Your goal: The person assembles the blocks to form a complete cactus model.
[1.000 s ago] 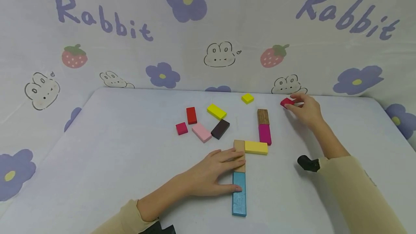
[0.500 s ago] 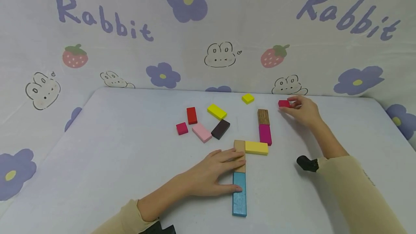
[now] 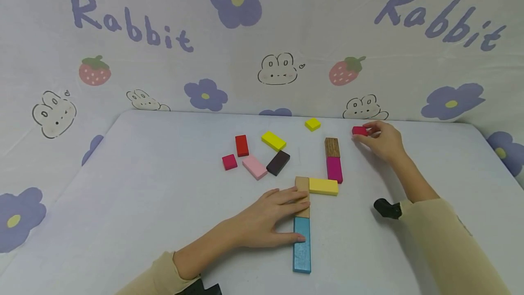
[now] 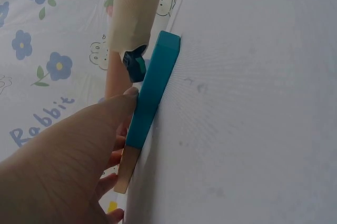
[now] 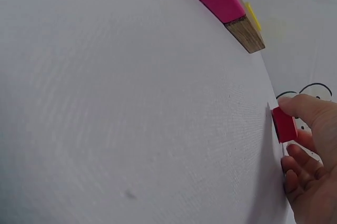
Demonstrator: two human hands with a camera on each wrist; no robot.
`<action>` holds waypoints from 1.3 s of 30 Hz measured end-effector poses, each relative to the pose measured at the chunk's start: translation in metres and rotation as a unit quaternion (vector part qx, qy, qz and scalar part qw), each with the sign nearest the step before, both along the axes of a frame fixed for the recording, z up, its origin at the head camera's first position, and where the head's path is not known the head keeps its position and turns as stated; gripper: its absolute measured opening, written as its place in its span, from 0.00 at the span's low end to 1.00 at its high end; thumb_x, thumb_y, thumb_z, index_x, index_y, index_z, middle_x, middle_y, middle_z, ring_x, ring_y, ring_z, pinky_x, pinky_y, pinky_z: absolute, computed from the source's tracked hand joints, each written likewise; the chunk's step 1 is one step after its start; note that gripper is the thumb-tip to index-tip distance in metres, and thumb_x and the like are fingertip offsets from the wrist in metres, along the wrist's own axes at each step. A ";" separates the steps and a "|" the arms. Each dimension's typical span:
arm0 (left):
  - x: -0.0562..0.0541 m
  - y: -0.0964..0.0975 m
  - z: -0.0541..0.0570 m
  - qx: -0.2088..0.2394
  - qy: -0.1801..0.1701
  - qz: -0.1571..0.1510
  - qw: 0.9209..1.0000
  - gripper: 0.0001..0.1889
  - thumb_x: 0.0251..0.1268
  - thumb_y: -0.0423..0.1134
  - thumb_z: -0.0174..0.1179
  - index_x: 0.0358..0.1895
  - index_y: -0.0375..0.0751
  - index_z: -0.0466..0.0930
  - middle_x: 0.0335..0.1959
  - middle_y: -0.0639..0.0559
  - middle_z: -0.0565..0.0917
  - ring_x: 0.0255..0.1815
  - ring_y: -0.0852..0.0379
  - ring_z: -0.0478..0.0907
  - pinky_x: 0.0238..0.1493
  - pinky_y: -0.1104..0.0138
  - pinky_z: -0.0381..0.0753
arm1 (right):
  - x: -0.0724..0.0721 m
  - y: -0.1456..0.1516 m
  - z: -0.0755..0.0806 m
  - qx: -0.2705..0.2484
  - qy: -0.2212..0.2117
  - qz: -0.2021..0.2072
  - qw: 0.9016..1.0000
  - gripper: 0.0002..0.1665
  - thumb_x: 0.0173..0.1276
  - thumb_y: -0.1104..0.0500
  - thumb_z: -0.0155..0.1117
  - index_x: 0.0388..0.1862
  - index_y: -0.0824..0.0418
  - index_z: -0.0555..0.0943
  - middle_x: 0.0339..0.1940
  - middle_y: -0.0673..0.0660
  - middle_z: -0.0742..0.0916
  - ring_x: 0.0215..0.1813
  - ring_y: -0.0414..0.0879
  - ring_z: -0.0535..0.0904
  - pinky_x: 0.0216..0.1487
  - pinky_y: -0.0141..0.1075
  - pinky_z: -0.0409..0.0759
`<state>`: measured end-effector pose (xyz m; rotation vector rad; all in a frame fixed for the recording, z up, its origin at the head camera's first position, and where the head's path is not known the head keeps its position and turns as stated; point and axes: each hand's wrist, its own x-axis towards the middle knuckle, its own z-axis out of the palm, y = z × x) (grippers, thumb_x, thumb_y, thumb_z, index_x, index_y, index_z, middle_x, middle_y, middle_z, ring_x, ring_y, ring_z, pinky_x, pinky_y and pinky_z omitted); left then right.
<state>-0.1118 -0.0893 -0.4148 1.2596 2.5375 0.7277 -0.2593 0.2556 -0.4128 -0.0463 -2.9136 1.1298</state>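
My left hand (image 3: 266, 222) lies with fingers extended over a tan block (image 3: 302, 183), thumb on the blue block (image 3: 302, 254) joined end to end with it. In the left wrist view the blue block (image 4: 155, 87) runs along beside the thumb. At the far right of the table my right hand (image 3: 384, 140) pinches a small red block (image 3: 359, 130) between thumb and fingers; the right wrist view shows the red block (image 5: 285, 125) close at the table surface. A pale yellow block (image 3: 323, 186) juts right from the tan one, meeting a magenta block (image 3: 334, 169) and a brown wood-grained block (image 3: 332, 147).
Left of centre lie loose blocks: a red one (image 3: 242, 145), a crimson cube (image 3: 229, 162), a pink one (image 3: 254, 167), a black one (image 3: 278, 163) and a bright yellow one (image 3: 274, 140). A small yellow block (image 3: 313, 124) sits near the table's back edge, before a printed cloth (image 3: 163, 72).
The right hand has turned the small red block from a slant to nearly square, shifting it slightly left. My left hand and the other blocks stay in place.
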 end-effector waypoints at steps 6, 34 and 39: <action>0.000 0.000 0.000 0.000 -0.007 0.002 1.000 0.38 0.72 0.55 0.66 0.82 0.49 0.67 0.85 0.57 0.63 0.86 0.56 0.53 0.85 0.49 0.54 | 0.005 -0.003 0.003 0.002 0.005 -0.004 1.000 0.36 0.76 0.50 0.67 0.70 0.74 0.72 0.64 0.75 0.78 0.63 0.69 0.74 0.57 0.52 0.83; 0.000 0.000 0.000 -0.003 -0.007 0.001 1.000 0.38 0.72 0.56 0.66 0.82 0.50 0.67 0.84 0.57 0.63 0.86 0.56 0.54 0.85 0.48 0.54 | 0.037 -0.043 0.029 -0.034 0.051 -0.018 0.998 0.33 0.75 0.54 0.70 0.71 0.70 0.74 0.67 0.71 0.80 0.58 0.64 0.78 0.44 0.32 0.76; 0.000 -0.001 -0.001 -0.002 -0.007 0.000 1.000 0.38 0.72 0.56 0.66 0.82 0.50 0.66 0.85 0.57 0.63 0.87 0.55 0.53 0.85 0.48 0.54 | 0.042 -0.054 0.033 -0.039 0.060 -0.017 0.997 0.34 0.74 0.55 0.70 0.72 0.69 0.73 0.67 0.71 0.81 0.57 0.63 0.79 0.42 0.30 0.76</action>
